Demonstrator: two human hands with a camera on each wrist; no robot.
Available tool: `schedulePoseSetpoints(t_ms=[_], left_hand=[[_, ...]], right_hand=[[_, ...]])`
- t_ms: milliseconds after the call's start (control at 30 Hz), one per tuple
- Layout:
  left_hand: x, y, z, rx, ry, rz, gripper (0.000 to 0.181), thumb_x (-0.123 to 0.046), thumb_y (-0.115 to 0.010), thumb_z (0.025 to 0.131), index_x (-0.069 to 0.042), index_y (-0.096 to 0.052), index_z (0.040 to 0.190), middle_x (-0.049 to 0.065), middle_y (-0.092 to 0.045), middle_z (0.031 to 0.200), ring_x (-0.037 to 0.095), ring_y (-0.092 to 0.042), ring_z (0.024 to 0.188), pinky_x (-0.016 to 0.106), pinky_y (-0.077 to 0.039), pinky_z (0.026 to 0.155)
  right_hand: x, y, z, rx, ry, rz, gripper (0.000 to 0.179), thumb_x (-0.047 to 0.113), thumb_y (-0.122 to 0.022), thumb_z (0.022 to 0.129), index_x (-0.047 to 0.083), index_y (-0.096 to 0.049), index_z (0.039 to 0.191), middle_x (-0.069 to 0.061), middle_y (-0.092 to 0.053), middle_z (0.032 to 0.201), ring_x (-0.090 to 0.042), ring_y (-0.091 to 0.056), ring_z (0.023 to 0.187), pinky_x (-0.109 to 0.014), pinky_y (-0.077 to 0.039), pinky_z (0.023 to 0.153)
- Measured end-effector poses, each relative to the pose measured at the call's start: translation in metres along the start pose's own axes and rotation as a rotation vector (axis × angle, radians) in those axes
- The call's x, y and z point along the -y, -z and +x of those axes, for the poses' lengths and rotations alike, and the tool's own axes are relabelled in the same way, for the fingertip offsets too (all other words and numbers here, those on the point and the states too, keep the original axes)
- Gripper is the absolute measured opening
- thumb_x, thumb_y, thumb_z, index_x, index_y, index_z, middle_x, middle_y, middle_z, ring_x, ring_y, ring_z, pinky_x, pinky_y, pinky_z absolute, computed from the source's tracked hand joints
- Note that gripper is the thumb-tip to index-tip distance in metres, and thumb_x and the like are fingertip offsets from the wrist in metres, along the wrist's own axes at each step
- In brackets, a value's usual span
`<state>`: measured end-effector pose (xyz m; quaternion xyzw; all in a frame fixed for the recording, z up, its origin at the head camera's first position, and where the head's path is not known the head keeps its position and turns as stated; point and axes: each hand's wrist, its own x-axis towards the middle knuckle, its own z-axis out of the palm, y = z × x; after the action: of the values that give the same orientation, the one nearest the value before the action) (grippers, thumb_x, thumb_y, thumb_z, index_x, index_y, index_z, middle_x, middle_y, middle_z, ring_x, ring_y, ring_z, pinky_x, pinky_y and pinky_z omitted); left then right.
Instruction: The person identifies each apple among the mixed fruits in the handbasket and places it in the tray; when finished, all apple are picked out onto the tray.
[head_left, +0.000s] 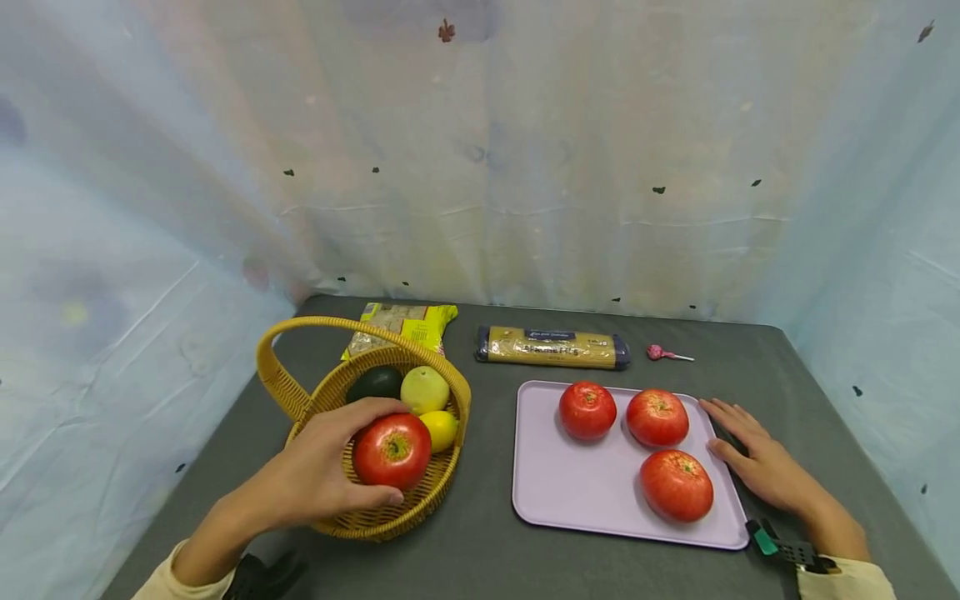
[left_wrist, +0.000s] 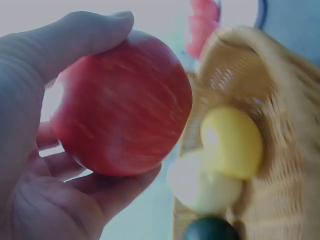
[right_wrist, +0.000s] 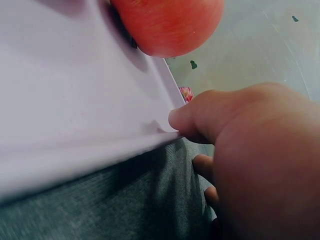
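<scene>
My left hand (head_left: 330,467) grips a red apple (head_left: 392,451) over the wicker basket (head_left: 461,400). In the left wrist view the thumb lies along one side of the apple (left_wrist: 122,107) and the fingers curl round the other. Inside the basket are a yellow lemon (head_left: 441,431), a pale yellow-green round fruit (head_left: 424,389) and a dark green one (head_left: 375,382). My right hand (head_left: 772,467) lies beside the right edge of the lilac tray (head_left: 570,487), fingers extended and thumb tip at the rim. Three red apples (head_left: 587,411) sit on the tray's right and back part.
Behind the basket lies a yellow-and-clear food packet (head_left: 405,325). A long gold pack of spaghetti (head_left: 553,347) lies behind the tray, with a pink lollipop (head_left: 660,352) to its right. The basket's tall handle (head_left: 273,375) arches up on the left. A pale curtain (head_left: 487,167) encloses the dark table.
</scene>
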<state>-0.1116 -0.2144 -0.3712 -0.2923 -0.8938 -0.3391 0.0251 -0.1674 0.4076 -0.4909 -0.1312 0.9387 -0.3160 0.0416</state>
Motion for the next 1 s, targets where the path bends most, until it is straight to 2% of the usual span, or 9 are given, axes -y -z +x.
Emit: schedulePoseSetpoints(t_ms=[67, 167, 333, 500, 633, 833, 1000], left_hand=[[-0.007, -0.003, 0.006, -0.008, -0.069, -0.023, 0.087, -0.035, -0.104, 0.075, -0.029, -0.06, 0.15, -0.013, -0.067, 0.14, 0.009, -0.069, 0.115, 0.032, -0.066, 0.089], [-0.018, -0.007, 0.016, 0.011, -0.139, -0.051, 0.086, -0.037, -0.103, 0.077, -0.026, -0.06, 0.151, -0.011, -0.067, 0.142, 0.011, -0.069, 0.118, 0.034, -0.066, 0.09], [-0.038, -0.015, 0.033, 0.08, -0.191, -0.127, 0.086, -0.047, -0.097, 0.082, -0.025, -0.057, 0.155, -0.009, -0.068, 0.144, 0.011, -0.068, 0.121, 0.036, -0.065, 0.095], [-0.059, -0.029, 0.054, 0.135, -0.259, -0.216, 0.084, -0.042, -0.098, 0.082, -0.026, -0.057, 0.154, -0.009, -0.068, 0.143, 0.011, -0.067, 0.124, 0.035, -0.063, 0.1], [-0.07, -0.042, 0.069, 0.162, -0.317, -0.273, 0.084, -0.036, -0.1, 0.081, -0.024, -0.058, 0.153, -0.01, -0.068, 0.144, 0.009, -0.066, 0.127, 0.033, -0.061, 0.104], [-0.085, -0.064, 0.094, 0.181, -0.413, -0.324, 0.084, -0.031, -0.099, 0.082, -0.02, -0.057, 0.154, -0.007, -0.067, 0.147, 0.008, -0.065, 0.131, 0.03, -0.059, 0.107], [-0.098, -0.077, 0.11, 0.149, -0.465, -0.32, 0.086, -0.03, -0.1, 0.08, -0.018, -0.057, 0.154, -0.004, -0.066, 0.15, 0.008, -0.062, 0.136, 0.025, -0.057, 0.108]], right_hand=[[-0.001, 0.0, 0.0, 0.005, -0.007, 0.0, 0.07, 0.028, -0.064, 0.11, 0.01, -0.035, 0.171, -0.04, -0.03, 0.169, -0.071, -0.015, 0.155, -0.095, -0.019, 0.109], [-0.002, -0.001, -0.001, 0.004, -0.006, -0.002, 0.07, 0.028, -0.064, 0.11, 0.01, -0.036, 0.171, -0.04, -0.03, 0.169, -0.071, -0.016, 0.154, -0.095, -0.02, 0.108], [-0.002, -0.001, -0.001, -0.001, -0.008, -0.004, 0.07, 0.028, -0.064, 0.11, 0.01, -0.036, 0.171, -0.04, -0.03, 0.169, -0.071, -0.016, 0.154, -0.094, -0.019, 0.109], [-0.003, -0.001, 0.001, -0.011, 0.004, -0.015, 0.07, 0.028, -0.065, 0.109, 0.01, -0.036, 0.17, -0.04, -0.031, 0.169, -0.071, -0.017, 0.154, -0.094, -0.019, 0.11], [-0.003, -0.002, 0.001, -0.014, 0.011, -0.015, 0.069, 0.027, -0.065, 0.109, 0.01, -0.037, 0.17, -0.04, -0.031, 0.168, -0.072, -0.018, 0.153, -0.094, -0.018, 0.11], [-0.002, -0.001, 0.0, -0.021, 0.012, -0.019, 0.068, 0.026, -0.064, 0.109, 0.009, -0.037, 0.17, -0.04, -0.031, 0.168, -0.071, -0.018, 0.153, -0.094, -0.02, 0.109], [-0.001, -0.001, 0.0, -0.019, 0.009, -0.027, 0.069, 0.026, -0.065, 0.109, 0.009, -0.037, 0.17, -0.04, -0.032, 0.168, -0.071, -0.019, 0.153, -0.094, -0.022, 0.107]])
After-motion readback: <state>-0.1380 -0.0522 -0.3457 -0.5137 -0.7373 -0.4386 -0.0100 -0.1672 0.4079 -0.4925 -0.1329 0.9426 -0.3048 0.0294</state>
